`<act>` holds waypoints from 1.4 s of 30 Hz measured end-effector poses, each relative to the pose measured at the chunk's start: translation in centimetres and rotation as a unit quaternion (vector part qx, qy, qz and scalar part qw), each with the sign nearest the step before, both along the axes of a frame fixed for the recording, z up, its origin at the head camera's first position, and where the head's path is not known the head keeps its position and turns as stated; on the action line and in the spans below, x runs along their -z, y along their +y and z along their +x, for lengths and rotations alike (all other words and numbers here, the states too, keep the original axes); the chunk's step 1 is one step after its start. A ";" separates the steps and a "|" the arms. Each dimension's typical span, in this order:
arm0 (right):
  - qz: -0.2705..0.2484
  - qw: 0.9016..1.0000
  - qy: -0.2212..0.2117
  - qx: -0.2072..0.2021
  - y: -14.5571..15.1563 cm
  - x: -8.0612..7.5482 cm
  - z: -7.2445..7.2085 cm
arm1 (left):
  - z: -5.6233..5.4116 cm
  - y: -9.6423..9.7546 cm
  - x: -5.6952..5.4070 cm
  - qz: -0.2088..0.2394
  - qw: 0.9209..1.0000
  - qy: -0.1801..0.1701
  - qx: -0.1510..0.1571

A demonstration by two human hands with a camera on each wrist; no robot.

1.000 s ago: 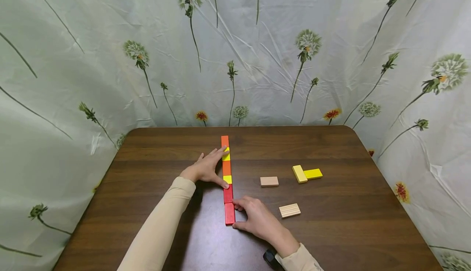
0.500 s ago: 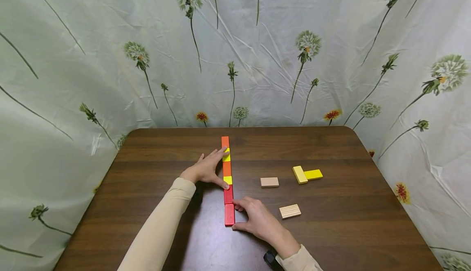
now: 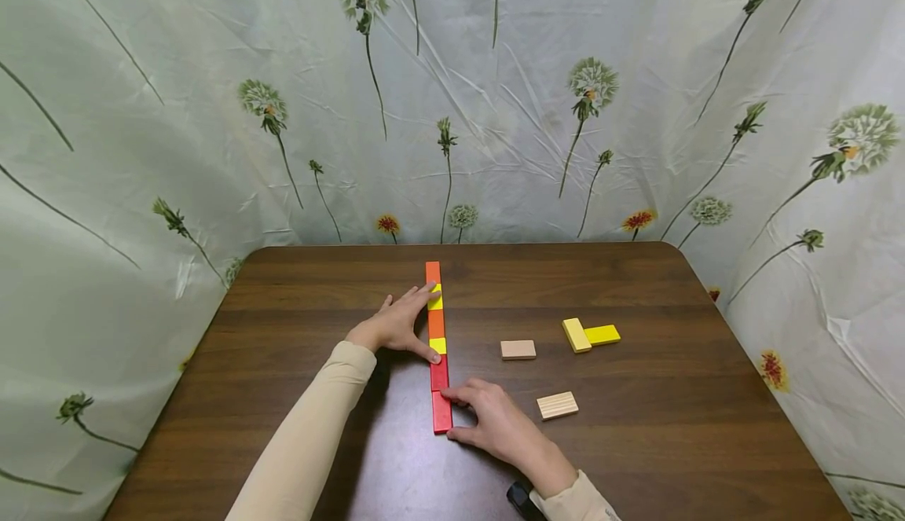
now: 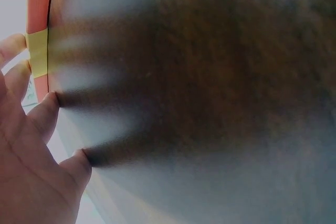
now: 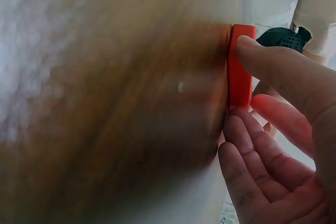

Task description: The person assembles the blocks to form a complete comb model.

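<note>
Flat red, yellow and orange blocks lie end to end in a straight row on the table. My left hand (image 3: 397, 324) reaches across from the left with fingers spread. Its index finger overlaps the far yellow block (image 3: 436, 302); its thumb tip is at the far end of a red block (image 3: 439, 375). At the row's near end, my right hand (image 3: 503, 423) touches the nearest red block (image 3: 441, 415). The thumb lies against that block's side (image 5: 241, 74) in the right wrist view, while the index fingertip overlaps its far end from above. The other fingers are bent beneath.
Right of the row lie a pinkish wooden block (image 3: 518, 350) and a striped wooden block (image 3: 557, 405). Farther right, a pale yellow block (image 3: 576, 335) meets a bright yellow block (image 3: 602, 335). A flowered curtain (image 3: 495, 152) hangs behind the brown table (image 3: 672, 442).
My right index finger has moved left from the row's side onto the red block's top. My left hand and the loose blocks stay where they were.
</note>
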State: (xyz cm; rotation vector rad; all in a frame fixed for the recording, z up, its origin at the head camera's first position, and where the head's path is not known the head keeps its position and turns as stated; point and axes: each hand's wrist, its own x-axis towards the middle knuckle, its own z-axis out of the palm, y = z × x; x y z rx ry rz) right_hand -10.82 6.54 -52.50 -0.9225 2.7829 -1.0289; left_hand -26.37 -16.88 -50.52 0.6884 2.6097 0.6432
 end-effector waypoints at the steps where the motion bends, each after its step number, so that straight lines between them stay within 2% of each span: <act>1: 0.001 1.000 0.005 -0.001 0.0 0.0 0.0 | 0.0 0.0 0.0 0.000 1.000 0.000 0.000; 11: 0.005 1.000 0.010 -0.003 -0.1 -0.1 0.1 | 0.0 -0.1 0.4 -0.006 1.000 0.012 0.002; 17: 0.002 1.000 0.028 -0.012 0.1 0.0 0.2 | 0.1 0.0 0.8 0.003 1.000 0.017 0.007; 27: 0.007 1.000 -0.014 -0.024 0.8 -0.9 -0.2 | 0.1 -0.1 0.7 -0.009 0.999 0.034 0.004; 33: 0.003 1.000 -0.007 -0.020 3.1 -2.1 -1.8 | 0.0 -0.1 0.7 -0.018 0.999 0.041 0.008; 37: 0.011 1.000 -0.016 0.008 5.3 -3.0 -3.6 | 0.0 -0.2 0.7 -0.011 0.999 0.045 0.007; 42: 0.019 0.998 -0.010 0.050 8.2 -3.4 -5.5 | -0.1 -0.5 0.8 0.012 0.998 0.055 0.007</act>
